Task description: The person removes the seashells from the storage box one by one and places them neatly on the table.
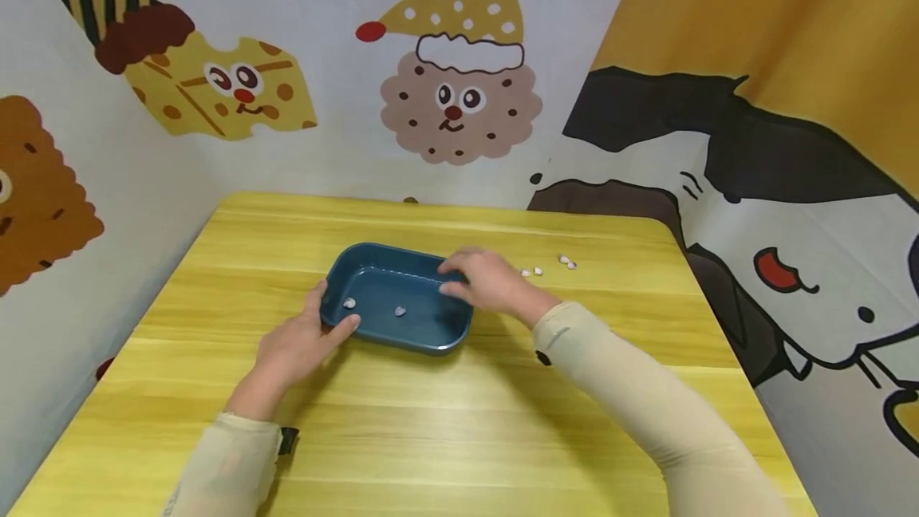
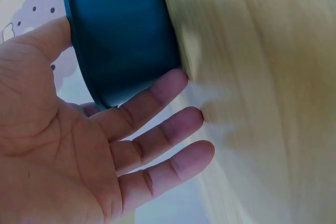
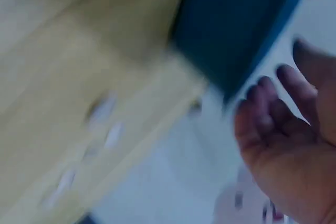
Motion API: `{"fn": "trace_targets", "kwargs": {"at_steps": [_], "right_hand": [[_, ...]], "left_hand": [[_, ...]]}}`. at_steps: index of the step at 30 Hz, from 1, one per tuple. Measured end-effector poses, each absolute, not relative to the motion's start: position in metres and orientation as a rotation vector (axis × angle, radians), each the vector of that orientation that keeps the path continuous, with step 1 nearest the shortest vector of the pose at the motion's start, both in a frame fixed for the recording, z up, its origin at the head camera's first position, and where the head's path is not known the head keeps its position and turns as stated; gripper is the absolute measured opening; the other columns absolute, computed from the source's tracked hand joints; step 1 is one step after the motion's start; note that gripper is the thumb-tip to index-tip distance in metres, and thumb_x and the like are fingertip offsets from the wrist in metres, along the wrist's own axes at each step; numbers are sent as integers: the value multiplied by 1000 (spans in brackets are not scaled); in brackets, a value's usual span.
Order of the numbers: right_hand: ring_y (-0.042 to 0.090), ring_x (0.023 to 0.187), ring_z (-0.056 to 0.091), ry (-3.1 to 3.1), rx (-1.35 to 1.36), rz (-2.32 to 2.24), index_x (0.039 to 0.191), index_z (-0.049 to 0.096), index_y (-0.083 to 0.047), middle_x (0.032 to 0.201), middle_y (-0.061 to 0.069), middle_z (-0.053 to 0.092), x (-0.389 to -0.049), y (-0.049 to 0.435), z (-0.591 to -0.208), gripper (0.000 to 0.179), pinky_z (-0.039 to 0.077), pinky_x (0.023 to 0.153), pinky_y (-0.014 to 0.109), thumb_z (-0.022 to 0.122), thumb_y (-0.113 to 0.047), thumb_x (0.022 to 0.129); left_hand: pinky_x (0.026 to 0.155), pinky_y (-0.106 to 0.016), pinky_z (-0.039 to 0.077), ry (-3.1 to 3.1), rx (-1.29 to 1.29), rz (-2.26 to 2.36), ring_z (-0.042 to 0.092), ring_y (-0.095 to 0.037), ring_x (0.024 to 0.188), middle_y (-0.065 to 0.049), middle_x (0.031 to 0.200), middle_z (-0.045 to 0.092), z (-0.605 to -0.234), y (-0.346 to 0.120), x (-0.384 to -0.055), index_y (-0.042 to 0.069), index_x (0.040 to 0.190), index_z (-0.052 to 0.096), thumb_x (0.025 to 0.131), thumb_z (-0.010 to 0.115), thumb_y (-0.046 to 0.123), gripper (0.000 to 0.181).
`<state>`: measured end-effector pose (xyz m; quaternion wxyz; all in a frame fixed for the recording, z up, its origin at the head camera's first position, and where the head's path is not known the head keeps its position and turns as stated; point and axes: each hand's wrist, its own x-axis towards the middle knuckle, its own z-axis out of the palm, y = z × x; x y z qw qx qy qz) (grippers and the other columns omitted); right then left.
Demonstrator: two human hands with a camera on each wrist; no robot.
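Observation:
A dark blue rectangular tray [image 1: 424, 341] lies on the yellow wooden table [image 1: 431, 437]. Two small pale pieces [image 1: 349, 303] lie inside it. My left hand [image 1: 333, 311] is at the tray's left end, thumb by the rim and straight fingers [image 2: 157, 129] against the outer wall [image 2: 126, 35]. My right hand [image 1: 454, 278] hovers at the tray's right end. In the blurred right wrist view its loosely curled fingers [image 3: 268, 103] stand a little apart from the tray [image 3: 236, 24] and hold nothing.
A few more small pale pieces [image 1: 533, 271] [image 1: 567, 263] lie on the table to the right of the tray, behind my right hand. Cartoon-printed cloth walls [image 1: 459, 102] close in the table at the back and on both sides.

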<state>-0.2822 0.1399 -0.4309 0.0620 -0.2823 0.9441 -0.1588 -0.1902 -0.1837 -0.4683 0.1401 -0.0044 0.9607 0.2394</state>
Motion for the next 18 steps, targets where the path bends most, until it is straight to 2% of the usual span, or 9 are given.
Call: {"fn": "trace_targets", "kwargs": {"at_steps": [3, 5, 8, 11, 13, 15, 18], "right_hand": [[32, 148, 52, 2728, -932, -232, 149, 63, -17, 157, 11, 58, -284, 106, -453, 52, 44, 121, 48, 71, -42, 104], [32, 149, 51, 2709, -924, -143, 150, 62, -19, 157, 10, 57, -286, 94, -468, 54, 44, 122, 46, 72, -43, 103], [28, 138, 59, 2732, -963, -146, 140, 71, -20, 144, 6, 67, -287, 84, -481, 42, 49, 116, 43, 74, -38, 102], [22, 117, 67, 2731, -1058, -243, 121, 79, -19, 123, 1, 75, -288, 77, -485, 23, 55, 103, 39, 75, -32, 102], [18, 109, 68, 2722, -1105, -268, 113, 81, -20, 114, -1, 76, -288, 72, -485, 16, 57, 97, 36, 74, -30, 103], [16, 107, 68, 2714, -1123, -263, 113, 79, -20, 114, -2, 76, -288, 67, -485, 14, 58, 94, 35, 74, -29, 103], [15, 118, 66, 2682, -1147, -235, 126, 76, -25, 128, -4, 72, -286, 60, -486, 25, 56, 101, 34, 75, -32, 102]], "left_hand": [[50, -37, 38, 2773, 8, 701, 57, -26, 58, -10, 70, 62, -474, -178, -192, 9, 173, 2, 104, 47, 74, 104], [50, -37, 39, 2766, 24, 712, 58, -26, 59, -10, 71, 63, -477, -174, -194, 9, 173, 3, 104, 47, 73, 104], [50, -37, 40, 2762, 35, 721, 59, -25, 59, -9, 71, 63, -478, -170, -196, 10, 173, 2, 104, 47, 73, 104], [49, -36, 37, 2771, 12, 706, 56, -24, 57, -9, 68, 61, -476, -173, -195, 11, 173, 1, 104, 46, 73, 103], [48, -35, 35, 2778, -3, 695, 53, -24, 55, -9, 66, 58, -474, -177, -194, 11, 173, 1, 105, 45, 73, 102], [48, -35, 34, 2784, -9, 691, 52, -24, 54, -9, 65, 58, -472, -180, -193, 11, 173, 1, 104, 45, 74, 103], [48, -35, 35, 2784, -3, 701, 53, -24, 55, -10, 66, 59, -469, -185, -191, 10, 173, 1, 104, 44, 74, 104]]}}
